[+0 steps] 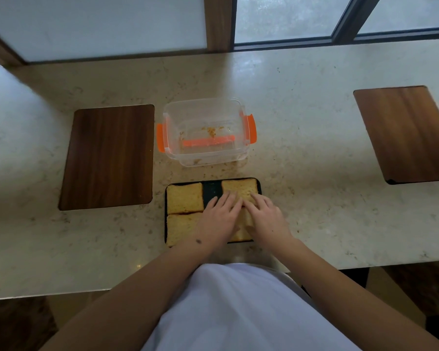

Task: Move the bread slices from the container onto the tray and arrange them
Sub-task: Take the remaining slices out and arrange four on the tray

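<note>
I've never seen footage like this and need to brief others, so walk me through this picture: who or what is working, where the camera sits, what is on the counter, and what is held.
There is no machine here: a person works with bare hands. The single picture comes from a camera worn on their head, looking down, so the arms reach in from the bottom. On the stone counter sits a black tray with bread slices laid flat on it. Behind it stands a clear plastic container with orange clips, holding only crumbs. A wooden board lies to the left and another wooden board to the right. The left hand and right hand rest open on the slices at the tray's right side, pressing or nudging them. Neither grips anything.
</note>
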